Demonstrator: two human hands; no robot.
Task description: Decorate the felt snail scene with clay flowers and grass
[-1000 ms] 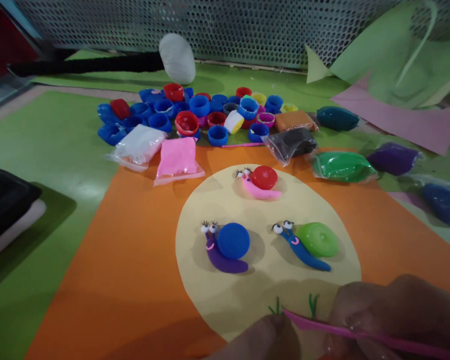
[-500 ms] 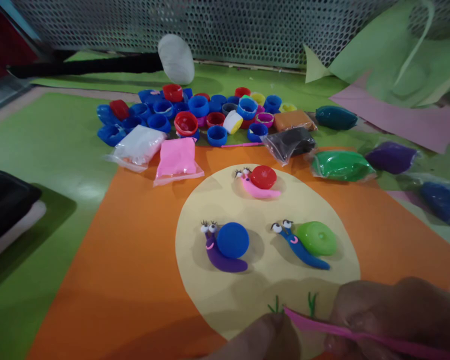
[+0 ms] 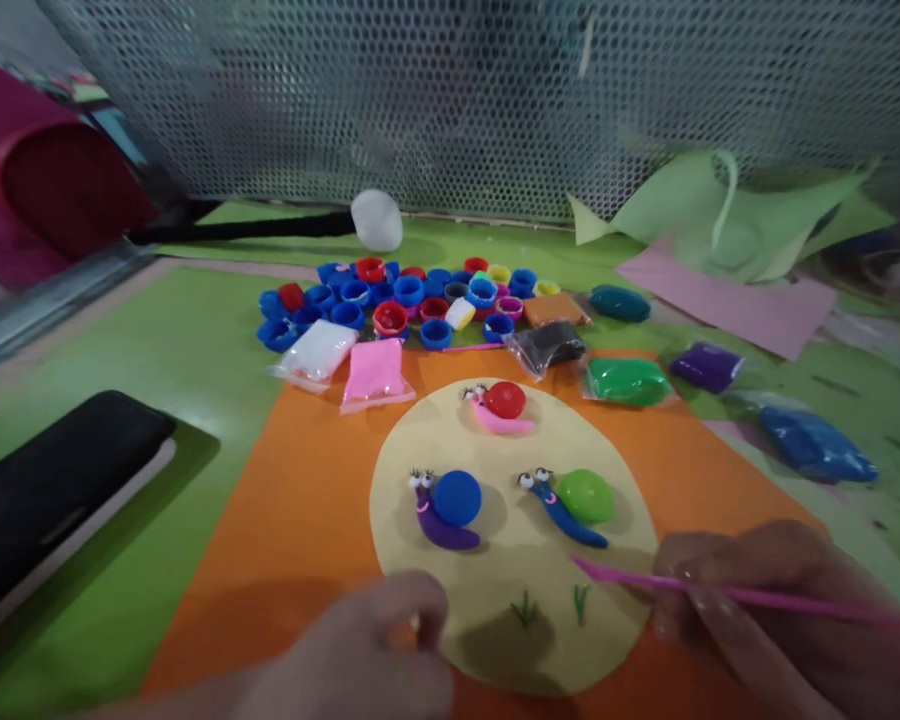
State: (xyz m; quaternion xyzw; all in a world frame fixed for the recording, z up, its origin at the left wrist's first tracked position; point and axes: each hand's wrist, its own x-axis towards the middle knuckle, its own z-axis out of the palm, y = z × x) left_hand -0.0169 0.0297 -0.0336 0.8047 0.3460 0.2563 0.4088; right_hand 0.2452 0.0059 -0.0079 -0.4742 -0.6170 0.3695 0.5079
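My right hand [image 3: 765, 610] pinches a pink plastic clay modelling tool [image 3: 630, 578], its tip pointing left above the cream paper circle [image 3: 450, 430]. Curled and slightly blurred, my left hand [image 3: 375, 650] hovers at the circle's lower left; whatever its fingers hold, if anything, is hidden. Two small green clay grass tufts lie near the bottom of the circle, a left tuft [image 3: 525, 608] and a right tuft [image 3: 580, 604]. Above them are a purple clay snail [image 3: 446, 530] with a blue cap shell, a blue snail [image 3: 574, 522] with a green shell, and a pink snail [image 3: 499, 420] with a red shell.
Orange paper [image 3: 247, 570] lies under the circle. Behind it are many plastic bottle caps [image 3: 390, 320] and clay packets, including a pink packet [image 3: 377, 372] and a green packet [image 3: 628, 382]. A black phone-like object [image 3: 60, 480] is at left; cut paper [image 3: 735, 290] lies at right.
My left hand has drawn back leftward from the left grass tuft, which now shows whole. The pink tool has lifted off beside it, still in my right hand. The view has tilted up.
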